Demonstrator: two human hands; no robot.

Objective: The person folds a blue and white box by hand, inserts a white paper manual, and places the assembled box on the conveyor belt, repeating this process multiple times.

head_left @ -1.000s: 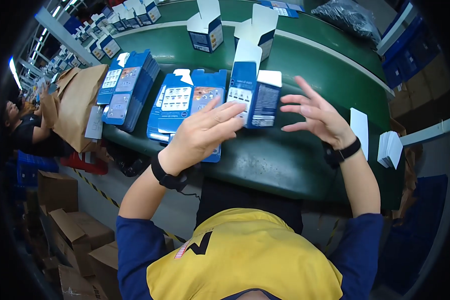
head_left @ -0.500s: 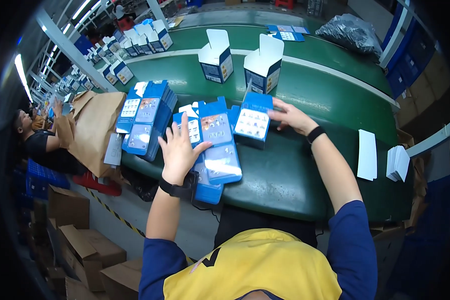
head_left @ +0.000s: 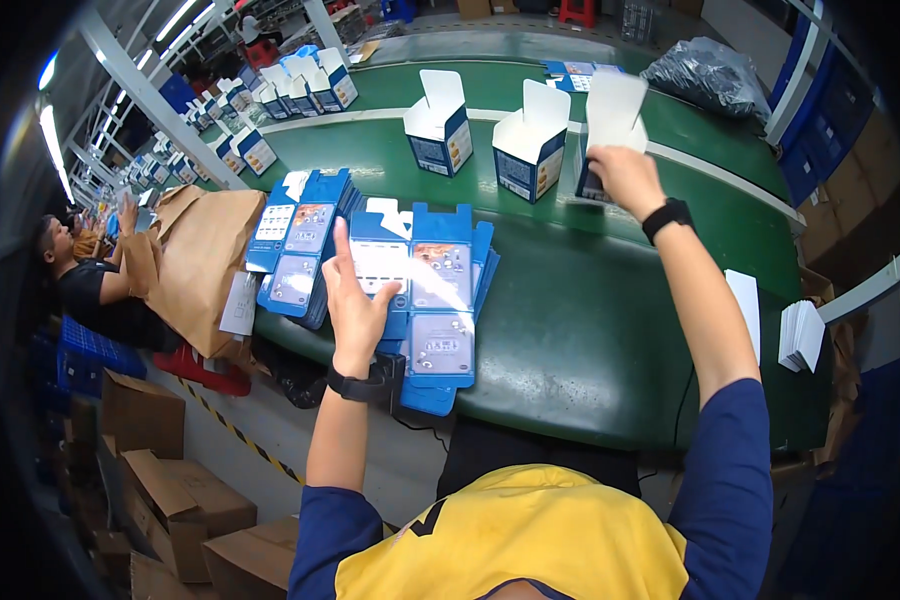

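My right hand (head_left: 622,178) is stretched far out over the green conveyor belt (head_left: 590,300), gripping an upright blue and white carton (head_left: 610,125) with its lid flap raised. My left hand (head_left: 355,295) rests flat, fingers spread, on the top sheet of a stack of flat blue carton blanks (head_left: 430,300) at the belt's near edge. A second stack of flat blanks (head_left: 300,245) lies just to the left of it. Two more assembled cartons (head_left: 438,128) (head_left: 530,145) stand open on the belt, left of the one I hold.
A row of finished cartons (head_left: 290,90) runs along the far left of the belt. A grey plastic bag (head_left: 705,75) lies at the back right. White leaflets (head_left: 800,335) sit at the right. Another person (head_left: 95,290) works at the left by a brown paper sack (head_left: 205,255). Cardboard boxes (head_left: 160,480) stand on the floor.
My right hand carried the assembled carton away from me and up the belt, next to the two standing cartons. My left hand stayed on the stack of flat blanks.
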